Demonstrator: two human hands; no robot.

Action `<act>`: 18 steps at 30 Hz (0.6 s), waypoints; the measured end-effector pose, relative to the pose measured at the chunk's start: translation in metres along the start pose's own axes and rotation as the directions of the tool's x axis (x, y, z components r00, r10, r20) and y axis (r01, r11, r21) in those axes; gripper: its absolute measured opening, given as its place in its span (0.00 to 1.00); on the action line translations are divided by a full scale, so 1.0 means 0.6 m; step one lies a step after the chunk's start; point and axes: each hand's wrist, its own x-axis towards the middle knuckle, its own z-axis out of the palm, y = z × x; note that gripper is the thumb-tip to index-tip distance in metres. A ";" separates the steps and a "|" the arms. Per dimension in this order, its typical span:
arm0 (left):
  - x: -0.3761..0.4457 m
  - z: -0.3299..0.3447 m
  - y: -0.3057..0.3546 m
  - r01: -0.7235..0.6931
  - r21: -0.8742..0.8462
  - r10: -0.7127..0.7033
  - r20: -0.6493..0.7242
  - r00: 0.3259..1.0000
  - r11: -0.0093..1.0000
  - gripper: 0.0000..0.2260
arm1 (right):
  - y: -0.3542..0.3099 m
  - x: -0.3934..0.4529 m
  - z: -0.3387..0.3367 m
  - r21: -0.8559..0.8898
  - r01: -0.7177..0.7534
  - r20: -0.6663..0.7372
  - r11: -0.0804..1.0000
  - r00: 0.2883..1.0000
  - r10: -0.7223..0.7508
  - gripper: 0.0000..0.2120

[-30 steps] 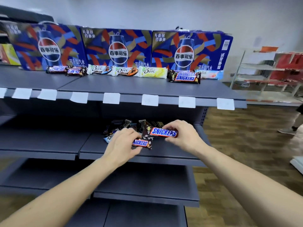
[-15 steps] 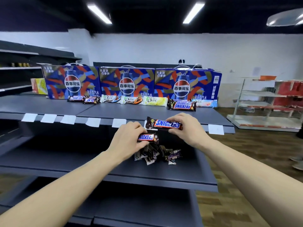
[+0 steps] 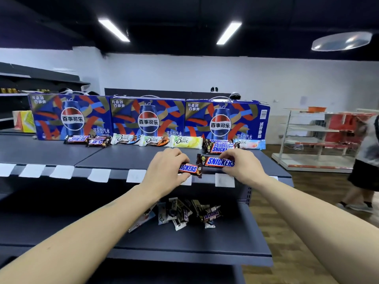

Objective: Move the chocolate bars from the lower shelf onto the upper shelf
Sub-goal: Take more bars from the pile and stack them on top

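Note:
My left hand (image 3: 166, 169) grips one Snickers bar (image 3: 189, 168) and my right hand (image 3: 241, 166) pinches another Snickers bar (image 3: 218, 161). Both bars hover just above the front part of the upper shelf (image 3: 123, 158). Along the back of that shelf lie a row of bars: Snickers bars (image 3: 86, 139) at the left, Dove bars (image 3: 155, 141) in the middle, a Snickers stack (image 3: 219, 146) at the right. On the lower shelf (image 3: 235, 238) a loose pile of chocolate bars (image 3: 184, 215) lies under my left forearm.
Three blue Pepsi boxes (image 3: 147, 117) stand behind the row on the upper shelf. White price tags (image 3: 99, 175) line its front edge. A person (image 3: 367, 160) walks on the wooden floor at the far right, near a white rack (image 3: 311, 136).
Both hands lifted their Snickers bars from the lower shelf's pile up to the upper shelf's front. The camera tilted up. A person came into view at the right.

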 end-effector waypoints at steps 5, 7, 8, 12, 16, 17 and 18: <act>0.062 0.045 -0.025 -0.010 -0.035 0.009 -0.034 0.999 0.999 0.10 | 0.042 0.056 0.016 -0.026 -0.047 0.028 0.999 0.998 0.048 0.15; 0.082 0.062 -0.034 -0.016 -0.044 0.015 -0.022 1.000 0.999 0.10 | 0.059 0.075 0.025 -0.041 -0.061 0.031 0.997 0.998 0.063 0.15; 0.091 0.071 -0.039 -0.017 -0.047 0.017 -0.013 1.000 0.999 0.10 | 0.066 0.085 0.030 -0.045 -0.065 0.033 0.997 0.997 0.066 0.15; 0.121 0.101 -0.054 -0.030 -0.056 0.031 0.016 0.999 0.998 0.13 | 0.089 0.119 0.051 -0.059 -0.094 0.034 0.994 0.995 0.097 0.14; 0.146 0.129 -0.057 -0.044 -0.080 0.048 0.057 0.997 0.996 0.14 | 0.101 0.142 0.069 -0.094 -0.110 0.015 0.990 0.994 0.112 0.15; 0.151 0.135 -0.057 -0.050 -0.083 0.056 0.067 0.996 0.995 0.14 | 0.102 0.146 0.073 -0.098 -0.108 0.008 0.989 0.994 0.109 0.14; 0.155 0.141 -0.056 -0.058 -0.087 0.065 0.074 0.995 0.995 0.14 | 0.103 0.150 0.075 -0.100 -0.102 0.002 0.990 0.995 0.103 0.14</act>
